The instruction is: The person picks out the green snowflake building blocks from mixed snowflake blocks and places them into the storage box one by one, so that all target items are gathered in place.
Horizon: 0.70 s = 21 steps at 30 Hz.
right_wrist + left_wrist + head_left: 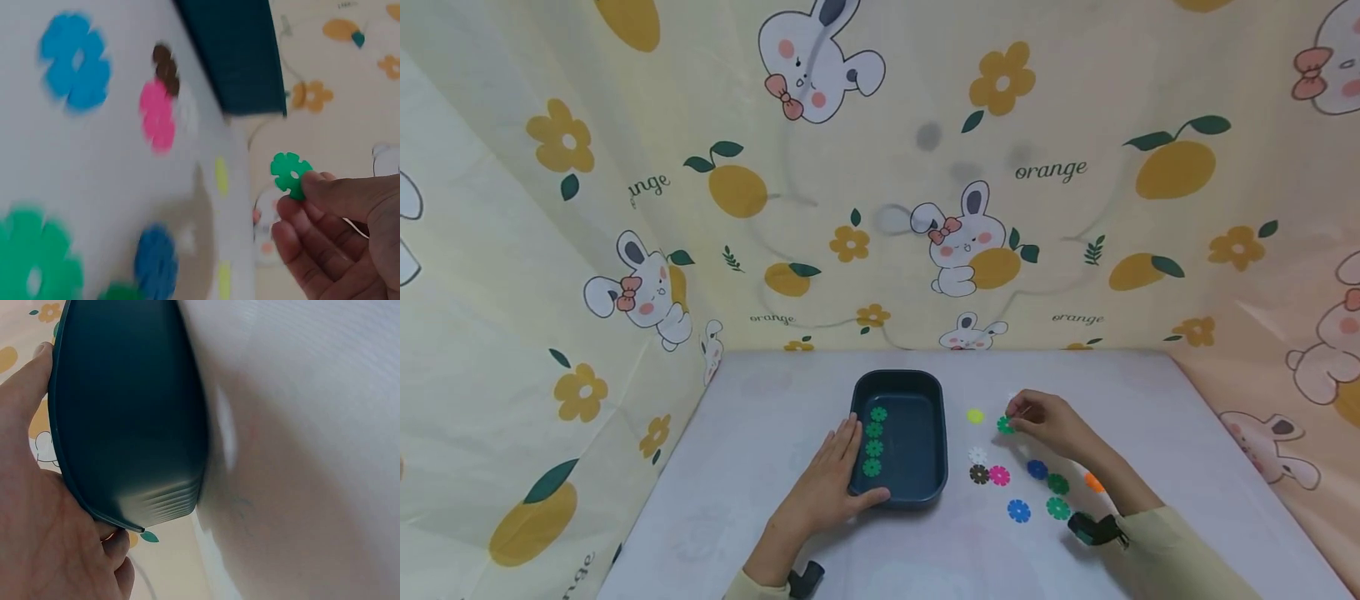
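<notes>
My right hand (1048, 423) pinches a green plastic snowflake disc (289, 172) between thumb and fingertips, held up above the table to the right of the dark blue tray (917, 495). Its other fingers are bent loosely below, as the right wrist view shows. Along the tray's left side lies my left hand (829, 481), fingers outstretched against the rim and thumb over the near edge. In the left wrist view the tray's outer wall (131, 412) fills the space beside this hand. Inside the tray, several green snowflake discs (874, 447) form a row down the left half.
Loose discs lie on the table right of the tray: yellow (975, 416), white (977, 455), brown (979, 474), pink (999, 476), dark blue (1037, 469), light blue (1018, 511), green (1057, 508) and orange (1094, 482). A patterned cloth (880, 167) hangs behind the table.
</notes>
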Motion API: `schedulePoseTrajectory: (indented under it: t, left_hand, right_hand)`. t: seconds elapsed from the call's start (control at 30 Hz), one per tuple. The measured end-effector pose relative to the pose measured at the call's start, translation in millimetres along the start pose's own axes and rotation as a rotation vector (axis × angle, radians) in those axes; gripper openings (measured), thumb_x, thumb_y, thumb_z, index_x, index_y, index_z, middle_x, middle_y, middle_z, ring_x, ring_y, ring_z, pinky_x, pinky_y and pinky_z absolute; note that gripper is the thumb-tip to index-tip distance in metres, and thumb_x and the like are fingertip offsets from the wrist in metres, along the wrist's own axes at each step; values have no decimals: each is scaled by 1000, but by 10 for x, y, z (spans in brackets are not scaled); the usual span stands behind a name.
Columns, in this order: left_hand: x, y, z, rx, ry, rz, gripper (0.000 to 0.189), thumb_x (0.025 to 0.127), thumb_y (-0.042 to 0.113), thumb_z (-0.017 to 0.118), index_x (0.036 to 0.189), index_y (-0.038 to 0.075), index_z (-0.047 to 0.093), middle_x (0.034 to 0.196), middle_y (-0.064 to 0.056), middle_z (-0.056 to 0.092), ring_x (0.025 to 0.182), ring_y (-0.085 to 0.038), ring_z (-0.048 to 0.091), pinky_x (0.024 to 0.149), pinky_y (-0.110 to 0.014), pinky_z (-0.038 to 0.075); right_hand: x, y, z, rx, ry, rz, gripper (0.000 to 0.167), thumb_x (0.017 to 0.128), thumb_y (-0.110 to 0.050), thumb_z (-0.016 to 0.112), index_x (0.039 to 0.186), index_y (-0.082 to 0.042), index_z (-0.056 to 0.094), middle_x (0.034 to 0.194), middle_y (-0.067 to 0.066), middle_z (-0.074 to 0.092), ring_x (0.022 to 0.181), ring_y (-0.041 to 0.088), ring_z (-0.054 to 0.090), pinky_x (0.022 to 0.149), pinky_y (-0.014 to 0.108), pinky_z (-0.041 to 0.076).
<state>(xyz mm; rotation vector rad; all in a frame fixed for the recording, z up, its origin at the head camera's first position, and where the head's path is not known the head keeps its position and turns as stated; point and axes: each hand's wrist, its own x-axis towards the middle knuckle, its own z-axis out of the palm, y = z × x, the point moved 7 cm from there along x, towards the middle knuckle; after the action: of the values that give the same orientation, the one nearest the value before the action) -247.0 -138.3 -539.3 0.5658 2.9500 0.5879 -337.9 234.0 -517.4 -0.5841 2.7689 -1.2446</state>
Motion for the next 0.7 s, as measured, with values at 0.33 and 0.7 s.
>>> schedulePoseTrajectory:
  t: [0.33, 0.7]
  left_hand:
    - [7, 10, -8, -2, -4, 8, 117, 94, 76, 64, 173, 6, 13, 182, -7, 3, 167, -23, 5, 136, -46, 11]
    - [8, 0, 0, 1, 2, 11, 117, 94, 76, 64, 172, 5, 14, 182, -7, 4, 167, -24, 6, 136, -47, 12]
  right_hand:
    - [275, -480, 305, 125, -26, -43, 14, 99, -7, 78, 111, -14, 75, 101, 0, 73, 94, 19, 70, 89, 22, 61]
    - [433, -957, 694, 145, -193, -158, 16, 100, -3, 75, 113, -12, 76, 106, 0, 75, 94, 18, 68, 87, 24, 62]
